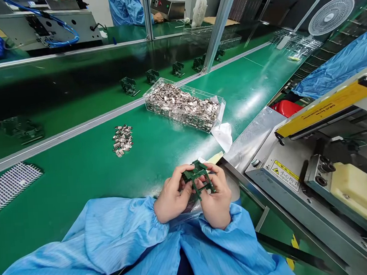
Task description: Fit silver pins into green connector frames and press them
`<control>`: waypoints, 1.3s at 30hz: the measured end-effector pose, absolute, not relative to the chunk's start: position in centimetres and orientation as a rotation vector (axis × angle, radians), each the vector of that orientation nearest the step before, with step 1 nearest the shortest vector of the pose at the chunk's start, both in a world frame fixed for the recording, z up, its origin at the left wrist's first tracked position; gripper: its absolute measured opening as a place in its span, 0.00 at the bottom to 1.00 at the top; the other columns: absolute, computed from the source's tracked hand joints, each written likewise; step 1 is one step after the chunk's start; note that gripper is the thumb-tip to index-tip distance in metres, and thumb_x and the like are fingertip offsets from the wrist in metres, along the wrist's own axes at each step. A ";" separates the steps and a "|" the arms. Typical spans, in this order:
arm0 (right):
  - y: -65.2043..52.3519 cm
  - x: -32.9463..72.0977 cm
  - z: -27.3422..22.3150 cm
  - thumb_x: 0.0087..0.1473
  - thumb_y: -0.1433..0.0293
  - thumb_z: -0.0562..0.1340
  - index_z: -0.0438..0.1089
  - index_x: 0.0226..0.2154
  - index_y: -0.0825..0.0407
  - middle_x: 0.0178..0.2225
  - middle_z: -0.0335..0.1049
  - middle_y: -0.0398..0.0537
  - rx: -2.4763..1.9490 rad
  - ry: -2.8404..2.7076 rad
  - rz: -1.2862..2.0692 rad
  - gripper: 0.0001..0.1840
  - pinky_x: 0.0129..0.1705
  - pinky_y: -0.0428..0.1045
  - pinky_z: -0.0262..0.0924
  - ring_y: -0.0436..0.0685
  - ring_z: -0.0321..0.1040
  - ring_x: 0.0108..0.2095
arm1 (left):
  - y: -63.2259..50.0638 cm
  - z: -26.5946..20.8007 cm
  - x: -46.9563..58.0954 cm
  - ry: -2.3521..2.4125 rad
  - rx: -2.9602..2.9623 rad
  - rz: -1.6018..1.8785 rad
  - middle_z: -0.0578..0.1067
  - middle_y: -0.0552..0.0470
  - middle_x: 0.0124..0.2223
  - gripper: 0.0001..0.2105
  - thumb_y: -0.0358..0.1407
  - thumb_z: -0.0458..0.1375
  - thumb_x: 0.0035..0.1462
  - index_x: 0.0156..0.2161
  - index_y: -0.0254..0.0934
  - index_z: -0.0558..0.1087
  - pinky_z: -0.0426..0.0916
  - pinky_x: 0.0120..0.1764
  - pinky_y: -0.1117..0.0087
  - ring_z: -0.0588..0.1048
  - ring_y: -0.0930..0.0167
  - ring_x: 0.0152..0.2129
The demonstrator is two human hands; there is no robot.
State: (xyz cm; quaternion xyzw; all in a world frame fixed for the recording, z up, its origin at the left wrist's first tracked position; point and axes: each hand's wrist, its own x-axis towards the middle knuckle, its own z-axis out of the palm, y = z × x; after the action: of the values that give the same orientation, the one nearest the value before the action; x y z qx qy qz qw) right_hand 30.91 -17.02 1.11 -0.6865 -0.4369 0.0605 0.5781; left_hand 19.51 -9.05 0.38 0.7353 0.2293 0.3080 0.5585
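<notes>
Between my two hands, in front of my chest, is a dark green plastic frame part (196, 172) with open gaps and thin legs. My left hand (174, 192) pinches its left side between thumb and fingers. On the opposite side, my right hand (216, 196) grips it with fingers curled around the edge. Parts of the frame are hidden behind my fingers. Ahead on the green bench top lies a small pile of metal pieces (123, 140). Beyond it stands a clear plastic box (176, 120) heaped with similar small metal pieces (184, 99).
A machine with a yellow bar (326, 106) and a metal base stands close on my right. Several green parts (129, 86) ride the belt (82, 92) behind a metal rail. A checkered mat (12, 187) lies at left. A co-worker's blue sleeve (338, 64) shows at right.
</notes>
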 end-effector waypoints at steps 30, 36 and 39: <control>-44.5 49.0 6.3 0.34 0.60 0.74 0.68 0.42 0.50 0.38 0.67 0.45 -1.339 -0.079 -0.729 0.31 0.49 0.61 0.66 0.57 0.70 0.37 | -18.2 12.5 47.6 -0.392 2.068 0.366 0.63 0.31 0.64 0.38 0.42 0.68 0.47 0.60 0.30 0.62 0.58 0.62 0.51 0.62 0.52 0.62; -45.4 53.3 8.1 0.30 0.60 0.75 0.68 0.41 0.51 0.36 0.68 0.46 -1.420 -0.137 -0.712 0.34 0.56 0.64 0.59 0.60 0.70 0.41 | -22.1 12.3 52.8 -0.340 1.925 0.210 0.69 0.30 0.59 0.41 0.39 0.69 0.47 0.63 0.28 0.58 0.66 0.56 0.52 0.69 0.52 0.56; -44.5 55.1 8.8 0.37 0.58 0.75 0.68 0.43 0.49 0.40 0.69 0.50 -1.527 -0.272 -0.647 0.31 0.56 0.60 0.60 0.61 0.69 0.46 | -20.1 12.4 51.4 -0.289 1.710 0.372 0.72 0.35 0.54 0.37 0.38 0.69 0.46 0.61 0.31 0.62 0.69 0.54 0.55 0.73 0.57 0.51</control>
State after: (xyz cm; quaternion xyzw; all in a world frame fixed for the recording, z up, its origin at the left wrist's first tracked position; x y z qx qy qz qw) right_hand 55.07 -44.47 8.83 -0.6767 -0.1206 -0.2868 0.6673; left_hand 51.44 -20.11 12.40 0.7472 -0.1265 0.1627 0.6319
